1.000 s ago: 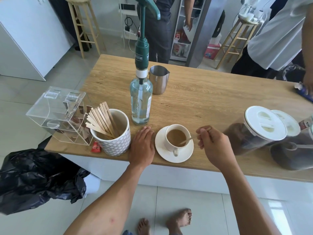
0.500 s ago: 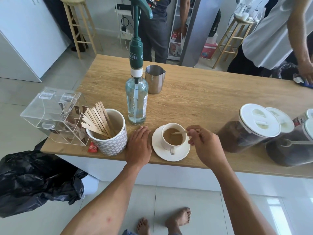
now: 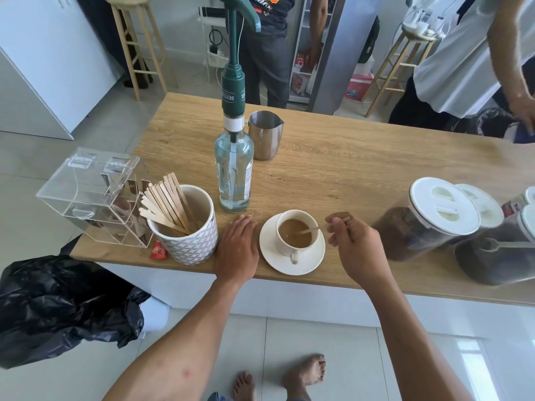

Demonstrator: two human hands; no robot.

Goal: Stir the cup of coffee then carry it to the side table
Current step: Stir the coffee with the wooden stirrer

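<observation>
My right hand (image 3: 357, 248) pinches a stick (image 3: 311, 229), tip dipped in the cup (image 3: 285, 248), which sits on its saucer (image 3: 311, 263) at the tabletop's (image 3: 347, 175) near edge. My left hand (image 3: 238, 247) lies flat, fingers together, beside it.

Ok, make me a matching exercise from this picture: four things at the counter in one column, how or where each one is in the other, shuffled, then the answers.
Things
1. stir stick
2. metal jug
3. left hand
4. patterned pot

States
A. holds a bundle of wooden sticks
B. flat on the table, left of the saucer
C. pinched by the right hand, tip in the coffee
D. stands just behind the pump bottle

Pairs: 1-C, 2-D, 3-B, 4-A
</observation>
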